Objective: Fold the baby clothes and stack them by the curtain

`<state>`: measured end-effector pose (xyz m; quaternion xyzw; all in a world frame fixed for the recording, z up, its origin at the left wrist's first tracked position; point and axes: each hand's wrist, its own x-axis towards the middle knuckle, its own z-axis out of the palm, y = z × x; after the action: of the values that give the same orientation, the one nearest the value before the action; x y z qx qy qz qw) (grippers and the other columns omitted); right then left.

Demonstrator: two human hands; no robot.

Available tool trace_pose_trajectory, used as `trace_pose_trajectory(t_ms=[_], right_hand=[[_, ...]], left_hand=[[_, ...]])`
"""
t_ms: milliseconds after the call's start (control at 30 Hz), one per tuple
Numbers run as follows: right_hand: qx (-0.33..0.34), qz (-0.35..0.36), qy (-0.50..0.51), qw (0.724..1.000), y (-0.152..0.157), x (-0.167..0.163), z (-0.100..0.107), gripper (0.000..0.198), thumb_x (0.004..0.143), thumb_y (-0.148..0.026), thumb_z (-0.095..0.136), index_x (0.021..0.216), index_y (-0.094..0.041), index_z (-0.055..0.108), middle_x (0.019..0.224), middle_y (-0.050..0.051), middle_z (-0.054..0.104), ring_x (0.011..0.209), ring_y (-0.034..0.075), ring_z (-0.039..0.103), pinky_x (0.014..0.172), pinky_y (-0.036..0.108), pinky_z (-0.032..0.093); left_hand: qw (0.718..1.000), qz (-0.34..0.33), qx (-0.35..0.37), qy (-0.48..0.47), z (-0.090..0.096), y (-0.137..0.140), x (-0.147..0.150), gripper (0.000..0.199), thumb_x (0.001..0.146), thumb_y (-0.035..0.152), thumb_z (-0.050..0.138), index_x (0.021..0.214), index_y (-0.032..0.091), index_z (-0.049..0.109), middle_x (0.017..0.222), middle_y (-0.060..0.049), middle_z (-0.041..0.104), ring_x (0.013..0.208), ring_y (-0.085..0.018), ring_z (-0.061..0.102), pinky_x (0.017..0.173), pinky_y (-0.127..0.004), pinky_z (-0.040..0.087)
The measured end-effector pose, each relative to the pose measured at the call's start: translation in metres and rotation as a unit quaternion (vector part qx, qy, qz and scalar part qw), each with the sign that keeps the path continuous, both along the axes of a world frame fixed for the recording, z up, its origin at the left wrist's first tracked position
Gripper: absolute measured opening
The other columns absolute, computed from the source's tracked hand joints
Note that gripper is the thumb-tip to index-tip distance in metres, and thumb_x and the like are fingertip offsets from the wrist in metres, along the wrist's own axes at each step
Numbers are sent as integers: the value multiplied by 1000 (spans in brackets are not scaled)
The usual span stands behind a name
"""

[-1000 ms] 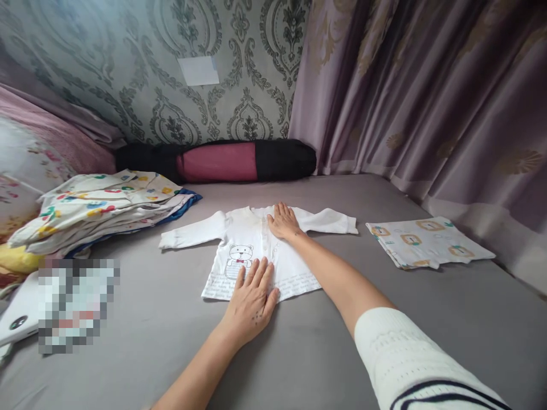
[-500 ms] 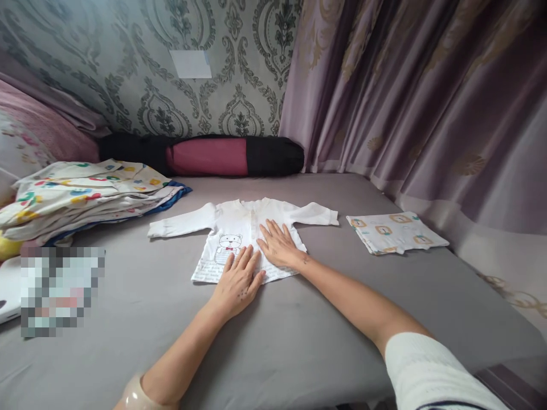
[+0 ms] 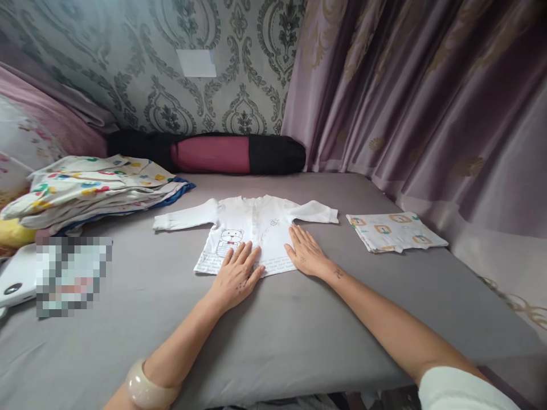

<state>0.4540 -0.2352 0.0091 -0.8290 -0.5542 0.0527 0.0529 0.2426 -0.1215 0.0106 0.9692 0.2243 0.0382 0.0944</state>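
A small white long-sleeved baby shirt (image 3: 273, 233) lies spread flat on the grey sheet, its collar away from me and both sleeves stretched out sideways. It has a bear print on the left front, a small bee print on the right and lines of lettering along the hem. My left hand (image 3: 237, 276) rests flat on the lower front by the bear, fingers extended and holding nothing. On the right side edge of the shirt lies my right hand (image 3: 308, 253), also flat with fingers stretched out. It covers the lower right corner.
A folded patterned cloth (image 3: 395, 230) lies to the right. At the left are a heap of printed clothes (image 3: 98, 185), a white device (image 3: 19, 279) and a blurred-out item (image 3: 74, 279). A black and maroon bolster (image 3: 211, 154) runs along the wall, beside a purple curtain (image 3: 384, 91).
My right hand has slid right, from the middle of the shirt to its side edge, uncovering the bee print. My left hand stays near the hem. The view has shifted slightly.
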Motion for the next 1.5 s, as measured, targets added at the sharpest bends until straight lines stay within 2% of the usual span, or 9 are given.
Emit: trace_pose_trajectory(t_ms=[100, 200, 333, 467, 667, 833, 1033, 1233, 1500], right_hand=[[-36, -11, -12, 999, -2, 2, 10, 68, 98, -43, 22, 151, 0, 22, 159, 16, 15, 147, 27, 16, 119, 46, 12], [-38, -9, -25, 999, 9, -13, 23, 64, 97, -36, 22, 149, 0, 28, 158, 18, 18, 146, 28, 17, 119, 49, 8], [-3, 107, 35, 994, 34, -52, 32, 62, 99, -37, 17, 151, -5, 25, 160, 12, 14, 148, 21, 9, 121, 42, 5], [-11, 196, 107, 975, 62, -83, 33, 66, 99, -45, 15, 153, -7, 19, 161, 10, 9, 148, 19, 3, 121, 41, 3], [-44, 160, 143, 976, 121, -89, 24, 72, 98, -50, 14, 152, -3, 18, 161, 15, 9, 148, 23, 5, 120, 40, 5], [-37, 81, 82, 993, 174, -79, 11, 68, 98, -42, 19, 152, 0, 15, 161, 15, 7, 148, 24, 3, 119, 40, 2], [-13, 9, 45, 999, 212, -68, 5, 67, 98, -41, 20, 151, 0, 19, 160, 15, 12, 148, 25, 7, 119, 40, 4], [16, -5, 23, 1000, 211, -74, -2, 66, 98, -41, 20, 151, -1, 23, 160, 16, 16, 147, 25, 10, 118, 40, 5], [31, 21, 52, 998, 175, -113, 1, 67, 98, -44, 20, 151, -5, 24, 160, 14, 15, 148, 26, 9, 118, 46, 3]], left_hand=[[999, 4, -14, -28, 6, 2, -2, 60, 98, 52, 29, 144, 17, 41, 154, -11, 36, 144, -27, 27, 116, -47, 23], [992, 88, 1, -91, 12, 11, -8, 49, 98, 45, 31, 134, 18, 52, 143, -11, 50, 135, -27, 41, 111, -43, 32], [955, 270, 47, -114, 20, 29, -25, 38, 95, 37, 37, 119, 18, 60, 120, -13, 63, 112, -30, 55, 93, -44, 43], [936, 348, 38, -33, 25, 39, -38, 34, 93, 37, 42, 114, 17, 60, 107, -15, 64, 104, -32, 56, 83, -42, 45], [936, 351, -33, -15, 27, 44, -43, 28, 95, 32, 41, 111, 17, 57, 103, -12, 67, 103, -27, 61, 83, -34, 43], [926, 363, -105, -15, 30, 49, -48, 25, 96, 33, 39, 111, 20, 55, 99, -8, 70, 94, -24, 64, 70, -30, 42], [912, 384, -141, -21, 35, 54, -51, 22, 94, 31, 39, 106, 24, 55, 89, -6, 70, 89, -24, 65, 69, -29, 42], [910, 382, -159, -34, 31, 59, -55, 22, 91, 30, 41, 105, 25, 57, 91, -5, 69, 88, -23, 64, 71, -30, 44], [906, 383, -168, -64, 26, 66, -61, 24, 88, 37, 45, 98, 25, 62, 90, -5, 70, 83, -22, 64, 68, -28, 44]])
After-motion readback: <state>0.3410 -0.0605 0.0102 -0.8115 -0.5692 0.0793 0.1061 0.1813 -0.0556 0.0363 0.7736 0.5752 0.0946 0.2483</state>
